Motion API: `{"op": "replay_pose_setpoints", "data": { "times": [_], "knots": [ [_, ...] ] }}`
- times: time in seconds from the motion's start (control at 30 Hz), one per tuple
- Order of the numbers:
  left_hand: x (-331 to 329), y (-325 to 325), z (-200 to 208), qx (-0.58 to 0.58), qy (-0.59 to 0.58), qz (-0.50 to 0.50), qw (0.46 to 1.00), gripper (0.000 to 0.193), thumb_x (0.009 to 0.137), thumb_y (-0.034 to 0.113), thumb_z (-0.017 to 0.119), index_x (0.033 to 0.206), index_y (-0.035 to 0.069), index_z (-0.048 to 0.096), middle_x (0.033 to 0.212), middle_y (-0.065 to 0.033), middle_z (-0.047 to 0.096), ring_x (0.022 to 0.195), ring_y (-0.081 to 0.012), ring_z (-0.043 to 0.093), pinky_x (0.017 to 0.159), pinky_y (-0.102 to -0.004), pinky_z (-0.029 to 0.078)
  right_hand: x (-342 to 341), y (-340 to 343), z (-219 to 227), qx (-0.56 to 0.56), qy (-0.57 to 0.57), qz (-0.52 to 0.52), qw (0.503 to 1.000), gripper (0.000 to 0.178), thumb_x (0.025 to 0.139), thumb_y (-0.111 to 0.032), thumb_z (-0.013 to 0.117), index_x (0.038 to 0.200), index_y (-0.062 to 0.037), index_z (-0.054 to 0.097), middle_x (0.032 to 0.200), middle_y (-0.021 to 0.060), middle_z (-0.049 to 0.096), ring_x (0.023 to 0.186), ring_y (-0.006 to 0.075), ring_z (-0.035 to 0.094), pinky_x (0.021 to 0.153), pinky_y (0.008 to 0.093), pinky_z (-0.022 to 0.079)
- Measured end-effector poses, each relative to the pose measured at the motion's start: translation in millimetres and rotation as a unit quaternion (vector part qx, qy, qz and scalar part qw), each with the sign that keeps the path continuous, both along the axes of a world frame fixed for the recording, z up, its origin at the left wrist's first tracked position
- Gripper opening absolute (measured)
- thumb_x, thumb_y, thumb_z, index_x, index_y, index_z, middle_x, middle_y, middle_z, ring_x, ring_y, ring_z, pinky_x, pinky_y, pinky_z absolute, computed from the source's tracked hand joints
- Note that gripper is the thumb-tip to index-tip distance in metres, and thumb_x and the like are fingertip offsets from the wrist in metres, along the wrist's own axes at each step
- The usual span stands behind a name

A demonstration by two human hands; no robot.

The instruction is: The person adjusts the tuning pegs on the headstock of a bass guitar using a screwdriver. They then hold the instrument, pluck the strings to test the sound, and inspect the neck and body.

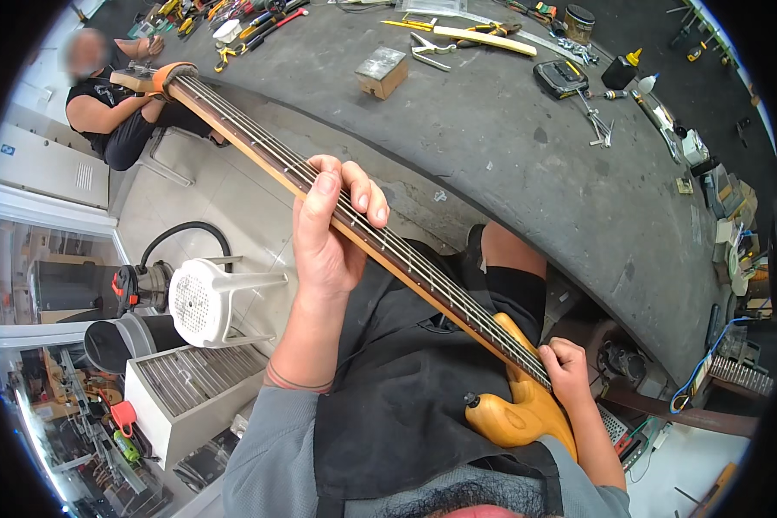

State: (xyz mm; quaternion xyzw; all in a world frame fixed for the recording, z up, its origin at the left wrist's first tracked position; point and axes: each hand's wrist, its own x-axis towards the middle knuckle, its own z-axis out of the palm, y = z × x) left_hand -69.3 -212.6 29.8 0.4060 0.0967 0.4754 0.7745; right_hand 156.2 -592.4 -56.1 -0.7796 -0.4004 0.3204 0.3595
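Observation:
A bass guitar [436, 298] lies slantwise across my lap, its light wooden body [518, 416] at the lower right and its headstock [132, 80] at the upper left. An orange band [174, 74] wraps the neck close to the headstock. My left hand [332, 220] grips the middle of the neck, thumb on the near side and fingers curled over the strings. Down by the body, my right hand [566, 369] rests with curled fingers at the strings; its fingertips are partly hidden. A black apron [423, 388] covers my front beneath the instrument.
A dark workbench [492, 155] curves ahead, bearing a small wooden block [382, 72], locking pliers [430, 52], a black case [561, 78] and many tools. Another person [104, 112] sits at the far left. A white stool [203, 302] and a vacuum cleaner [151, 283] stand on the left.

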Motion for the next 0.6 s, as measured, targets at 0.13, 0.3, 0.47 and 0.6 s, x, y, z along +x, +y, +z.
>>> {"op": "replay_pose_setpoints", "data": {
  "times": [0.13, 0.3, 0.47, 0.6],
  "knots": [
    [1.9, -5.6, -4.2, 0.006, -0.007, 0.008, 1.0, 0.031, 0.113, 0.042, 0.061, 0.109, 0.013, 0.05, 0.086, -0.005, 0.053, 0.077, -0.0195, 0.058, 0.073, -0.0342, 0.049, -5.4, 7.3, 2.4, 0.038, 0.009, -0.018, 0.999, 0.026, 0.099, -0.006, 0.071, 0.079, 0.0048, 0.059, 0.072, 0.0114, 0.053, 0.066, 0.0217, 0.05, 0.064, 0.0374, 0.04],
    [9.6, -38.6, -25.7, -0.019, -0.028, -0.087, 0.996, 0.041, 0.109, 0.05, 0.067, 0.109, 0.013, 0.048, 0.09, -0.0052, 0.054, 0.083, -0.0216, 0.059, 0.077, -0.0364, 0.049, -3.7, 4.5, 0.7, 0.025, 0.017, -0.004, 1.0, 0.024, 0.098, -0.004, 0.071, 0.079, 0.0054, 0.06, 0.075, 0.0121, 0.057, 0.07, 0.0219, 0.055, 0.066, 0.0368, 0.042],
    [5.5, -32.0, -33.1, -0.049, -0.077, -0.152, 0.984, 0.061, 0.099, 0.071, 0.07, 0.112, 0.013, 0.053, 0.093, -0.0052, 0.056, 0.086, -0.0229, 0.062, 0.079, -0.0399, 0.049, -6.3, 0.6, 5.6, 0.028, 0.018, -0.014, 0.999, 0.022, 0.098, -0.003, 0.071, 0.08, 0.0062, 0.061, 0.075, 0.0117, 0.058, 0.07, 0.0223, 0.056, 0.067, 0.036, 0.044],
    [-2.1, -28.0, -49.8, -0.113, -0.141, -0.215, 0.96, 0.062, 0.101, 0.071, 0.065, 0.121, 0.013, 0.06, 0.108, -0.006, 0.064, 0.105, -0.0258, 0.067, 0.099, -0.049, 0.053, -7.5, -5.7, 0.7, 0.038, 0.015, -0.034, 0.999, 0.026, 0.097, -0.002, 0.071, 0.077, 0.0056, 0.057, 0.073, 0.0118, 0.055, 0.068, 0.0232, 0.054, 0.067, 0.0372, 0.043]
  ]
}}
